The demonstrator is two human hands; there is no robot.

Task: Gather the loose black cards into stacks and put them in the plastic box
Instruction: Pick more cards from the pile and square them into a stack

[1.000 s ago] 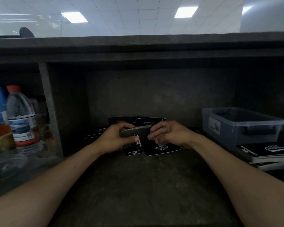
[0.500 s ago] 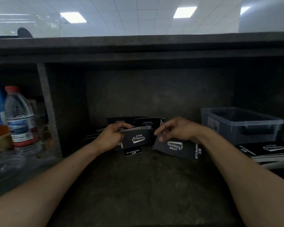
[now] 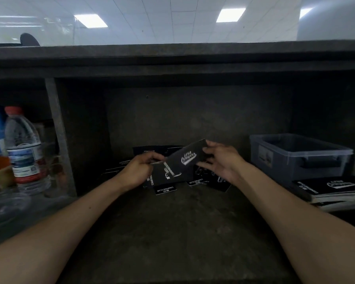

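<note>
Your right hand point(image 3: 219, 160) pinches the far end of a tilted black card with a white script logo point(image 3: 188, 158), thumb on top and fingers beneath. Your left hand point(image 3: 139, 171) grips a small bundle of matching black cards point(image 3: 164, 177), and the tilted card's lower end meets it. More loose black cards point(image 3: 218, 182) lie scattered on the dark shelf point(image 3: 172, 232) just behind and below your hands. To your right stands the translucent blue-grey plastic box point(image 3: 299, 154), with a squared pile of black cards point(image 3: 336, 186) in front of it. A clear red-capped water bottle point(image 3: 25, 152) stands in the left compartment.
</note>
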